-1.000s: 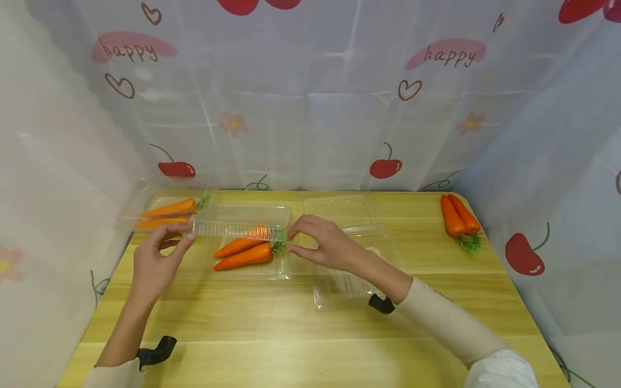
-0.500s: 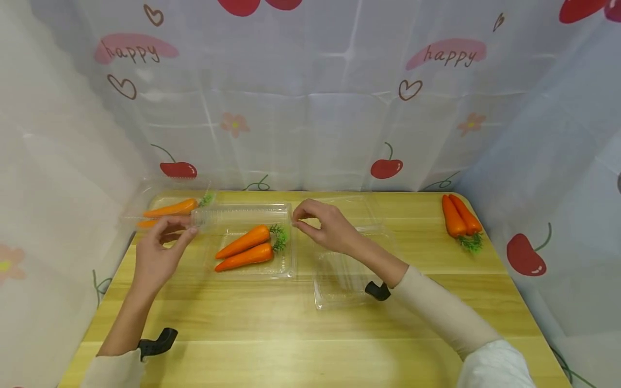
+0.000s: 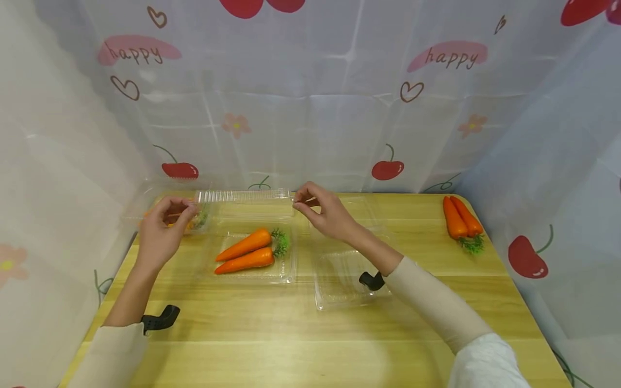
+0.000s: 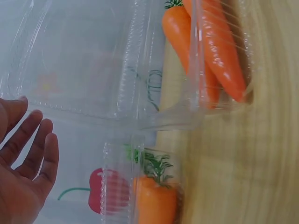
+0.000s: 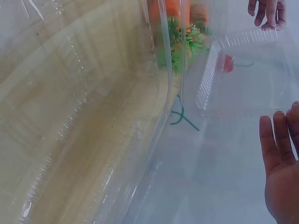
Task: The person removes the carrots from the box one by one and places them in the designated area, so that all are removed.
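Note:
A clear plastic clamshell container (image 3: 254, 279) lies on the table with two orange carrots (image 3: 247, 260) inside, their leafy tops to the right. Its raised lid (image 3: 242, 196) stands up at the back. My left hand (image 3: 162, 231) pinches the lid's left corner, and my right hand (image 3: 327, 213) pinches the right corner. From the left wrist, the upright lid (image 4: 79, 56) shows beside the fingers, with carrots (image 4: 219, 51) in the base. In the right wrist view, the fingertips meet the lid's edge (image 5: 233, 112).
Behind my left hand, another open clear container (image 3: 145, 194) holds carrots, partly hidden. A clear container (image 3: 335, 285) stands right of the middle, below my right forearm. Two carrots (image 3: 458, 218) lie at the table's back right. A patterned curtain (image 3: 310, 118) hangs behind the table.
Both hands have moved up and back with the lid, which has swung from over the carrots to upright. The carrots in the base have stayed in place.

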The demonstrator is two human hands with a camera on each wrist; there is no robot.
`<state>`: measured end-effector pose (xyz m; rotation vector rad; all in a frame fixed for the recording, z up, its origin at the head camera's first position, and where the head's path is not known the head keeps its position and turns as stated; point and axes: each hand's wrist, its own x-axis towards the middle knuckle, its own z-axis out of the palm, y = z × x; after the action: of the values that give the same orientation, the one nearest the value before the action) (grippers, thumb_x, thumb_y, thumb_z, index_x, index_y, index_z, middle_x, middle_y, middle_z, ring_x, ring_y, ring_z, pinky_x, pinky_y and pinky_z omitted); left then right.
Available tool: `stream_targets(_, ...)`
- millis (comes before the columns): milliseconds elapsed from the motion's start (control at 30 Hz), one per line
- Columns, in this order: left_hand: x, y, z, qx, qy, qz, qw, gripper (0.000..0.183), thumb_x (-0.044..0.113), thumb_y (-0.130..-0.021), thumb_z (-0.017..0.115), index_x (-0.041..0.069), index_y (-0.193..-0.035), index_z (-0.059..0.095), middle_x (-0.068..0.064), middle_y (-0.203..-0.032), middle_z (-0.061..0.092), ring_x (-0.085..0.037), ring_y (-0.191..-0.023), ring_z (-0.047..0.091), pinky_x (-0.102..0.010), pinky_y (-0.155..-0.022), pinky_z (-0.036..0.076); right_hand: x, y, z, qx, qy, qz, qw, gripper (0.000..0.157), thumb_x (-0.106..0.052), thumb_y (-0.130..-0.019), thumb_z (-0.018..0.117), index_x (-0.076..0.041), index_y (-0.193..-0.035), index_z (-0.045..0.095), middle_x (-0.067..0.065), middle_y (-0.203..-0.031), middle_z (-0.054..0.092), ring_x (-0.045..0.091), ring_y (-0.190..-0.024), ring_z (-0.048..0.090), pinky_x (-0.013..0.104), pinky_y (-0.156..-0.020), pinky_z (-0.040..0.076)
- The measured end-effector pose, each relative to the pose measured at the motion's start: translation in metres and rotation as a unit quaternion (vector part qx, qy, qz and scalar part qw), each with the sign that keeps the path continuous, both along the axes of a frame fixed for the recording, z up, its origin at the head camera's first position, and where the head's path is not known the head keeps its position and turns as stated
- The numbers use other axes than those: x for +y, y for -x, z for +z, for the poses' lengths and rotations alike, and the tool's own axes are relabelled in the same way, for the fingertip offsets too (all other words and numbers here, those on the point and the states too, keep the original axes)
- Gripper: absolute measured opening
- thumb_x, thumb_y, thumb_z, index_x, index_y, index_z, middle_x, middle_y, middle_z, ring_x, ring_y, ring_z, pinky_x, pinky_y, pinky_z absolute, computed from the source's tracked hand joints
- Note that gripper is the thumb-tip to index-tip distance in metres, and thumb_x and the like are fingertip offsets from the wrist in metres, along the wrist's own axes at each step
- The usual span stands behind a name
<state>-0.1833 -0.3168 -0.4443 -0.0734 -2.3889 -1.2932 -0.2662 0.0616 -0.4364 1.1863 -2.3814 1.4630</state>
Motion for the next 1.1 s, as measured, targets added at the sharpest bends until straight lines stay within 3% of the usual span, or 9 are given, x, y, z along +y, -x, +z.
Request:
stream_targets(233,0.003,0.024,0.011,-0.003,-0.002,-0.001,1.0,0.024,0.025,-0.108,0.069,0.008,-0.124,0.072,0.022,-0.106,0.068,0.008,-0.1,0.065,-0.006,-0.086,0.05,-0.002,0.02,-0.003,-0.018,0.047,-0.021,0.999,0.01,-0.011,-0.106,0.069,-0.005,-0.113,0.064,0.012,-0.105,0.072,0.037,-0.097,0.074,0.041,-0.086,0.067)
stream_targets(433,0.003,0.042,0.021,-0.036,-0.018,-0.009,0.9991,0.029,0.029,-0.108,0.068,0.009,-0.13,0.07,0.014,-0.118,0.068,0.002,-0.104,0.062,-0.006,-0.085,0.051,-0.006,0.039,-0.004,-0.049,0.077,-0.041,0.995,0.012,-0.012,-0.106,0.07,-0.006,-0.114,0.066,0.013,-0.106,0.072,0.029,-0.093,0.073,0.032,-0.08,0.065)
stream_targets(600,0.001,0.054,0.016,-0.08,-0.018,-0.012,0.9965,0.033,0.034,-0.109,0.065,0.008,-0.13,0.068,0.008,-0.117,0.067,0.001,-0.101,0.062,-0.009,-0.082,0.052,-0.008,0.048,-0.006,-0.072,0.084,-0.051,0.993,0.013,-0.012,-0.105,0.071,-0.004,-0.115,0.066,0.014,-0.107,0.072,0.027,-0.092,0.074,0.03,-0.079,0.065)
stream_targets(767,0.001,0.069,0.007,-0.086,-0.02,-0.006,0.996,0.032,0.032,-0.109,0.065,0.005,-0.126,0.069,-0.001,-0.11,0.071,0.0,-0.092,0.065,-0.014,-0.074,0.056,-0.012,0.056,-0.013,-0.107,0.084,-0.058,0.989,0.02,-0.011,-0.104,0.072,0.0,-0.12,0.065,0.018,-0.111,0.071,0.032,-0.099,0.073,0.03,-0.083,0.065)
stream_targets(833,0.002,0.076,0.004,-0.079,-0.011,-0.001,0.9968,0.03,0.029,-0.11,0.065,0.004,-0.124,0.069,-0.008,-0.109,0.073,-0.004,-0.09,0.067,-0.014,-0.072,0.056,-0.013,0.058,-0.016,-0.125,0.079,-0.064,0.987,0.021,-0.01,-0.104,0.073,-0.001,-0.122,0.065,0.019,-0.112,0.07,0.033,-0.101,0.073,0.032,-0.084,0.065)
stream_targets(967,0.006,0.087,0.002,-0.072,0.025,0.013,0.997,0.025,0.024,-0.11,0.064,0.003,-0.122,0.07,-0.018,-0.111,0.072,-0.02,-0.091,0.07,-0.011,-0.07,0.052,-0.016,0.063,-0.024,-0.15,0.067,-0.079,0.983,0.023,-0.007,-0.103,0.073,-0.003,-0.124,0.064,0.021,-0.113,0.07,0.037,-0.1,0.075,0.049,-0.088,0.066)
stream_targets(1100,0.01,0.096,0.0,-0.082,0.059,0.017,0.9948,0.022,0.018,-0.11,0.063,0.002,-0.123,0.069,-0.02,-0.114,0.071,-0.035,-0.096,0.073,-0.011,-0.071,0.049,-0.017,0.067,-0.03,-0.166,0.07,-0.097,0.979,0.034,-0.005,-0.103,0.072,0.003,-0.134,0.059,0.023,-0.114,0.07,0.046,-0.101,0.075,0.059,-0.088,0.065)
